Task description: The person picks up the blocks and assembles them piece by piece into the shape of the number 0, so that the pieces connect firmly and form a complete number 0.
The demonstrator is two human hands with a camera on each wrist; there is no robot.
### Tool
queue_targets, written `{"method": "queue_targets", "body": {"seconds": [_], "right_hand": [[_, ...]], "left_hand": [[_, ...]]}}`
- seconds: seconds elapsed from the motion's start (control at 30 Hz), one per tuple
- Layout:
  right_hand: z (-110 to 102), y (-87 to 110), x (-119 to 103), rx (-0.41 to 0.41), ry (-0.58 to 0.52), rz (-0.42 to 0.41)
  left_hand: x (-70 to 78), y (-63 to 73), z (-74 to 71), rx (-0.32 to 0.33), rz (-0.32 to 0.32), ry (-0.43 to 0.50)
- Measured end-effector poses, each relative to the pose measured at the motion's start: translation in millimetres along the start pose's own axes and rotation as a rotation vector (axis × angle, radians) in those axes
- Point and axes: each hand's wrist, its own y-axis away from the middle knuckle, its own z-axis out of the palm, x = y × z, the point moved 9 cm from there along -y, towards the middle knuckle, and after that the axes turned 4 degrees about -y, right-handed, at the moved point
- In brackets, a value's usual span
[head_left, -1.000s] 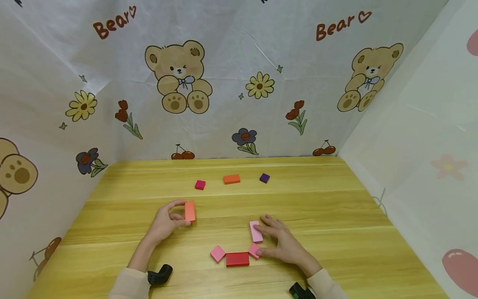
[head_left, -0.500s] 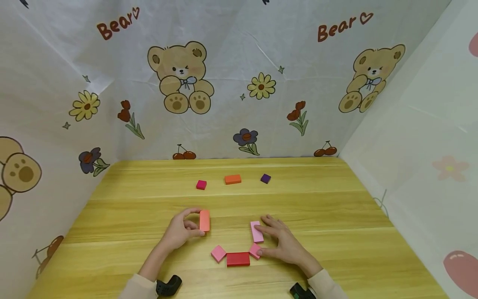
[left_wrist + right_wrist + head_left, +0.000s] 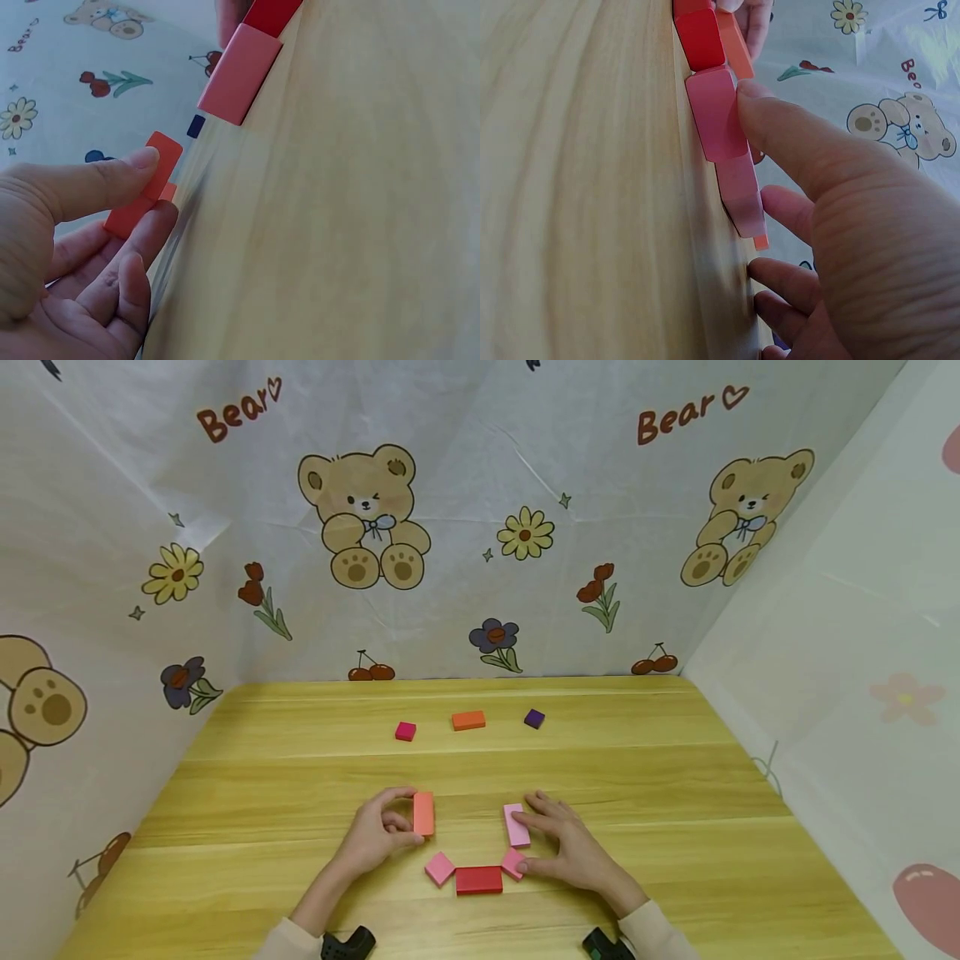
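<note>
My left hand (image 3: pixel 378 835) pinches an orange rectangular block (image 3: pixel 423 814) at its ends between thumb and fingers; in the left wrist view the thumb lies on the block (image 3: pixel 169 154). A pink square block (image 3: pixel 439 869) sits just in front of it, turned cornerwise against the left end of a red rectangular block (image 3: pixel 478 881). At the red block's right end is another pink square block (image 3: pixel 513 863), touched by the thumb of my right hand (image 3: pixel 570 852). The index finger rests on a light pink rectangular block (image 3: pixel 516 825) standing behind that square. My other right fingers are spread over the table.
Farther back on the wooden table (image 3: pixel 645 760) lie a magenta block (image 3: pixel 405 732), an orange block (image 3: pixel 468 720) and a dark purple block (image 3: pixel 534 718). A bear-patterned cloth (image 3: pixel 450 468) hangs along the back and left, and a pale wall stands right.
My left hand has carried the orange block to the right and nearer to me, above the left pink square block. The right hand stays in place on the pink blocks.
</note>
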Motion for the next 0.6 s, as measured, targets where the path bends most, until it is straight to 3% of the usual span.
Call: {"method": "queue_targets", "body": {"seconds": [0.13, 0.6], "right_hand": [[-0.3, 0.3, -0.1, 0.002, 0.0, -0.001], [-1.1, 0.3, -2.5, 0.009, 0.003, -0.011]], "left_hand": [[0.2, -0.1, 4.1, 0.0, 0.014, -0.002], [-1.2, -0.8, 12.4, 0.0, 0.071, -0.152]]}}
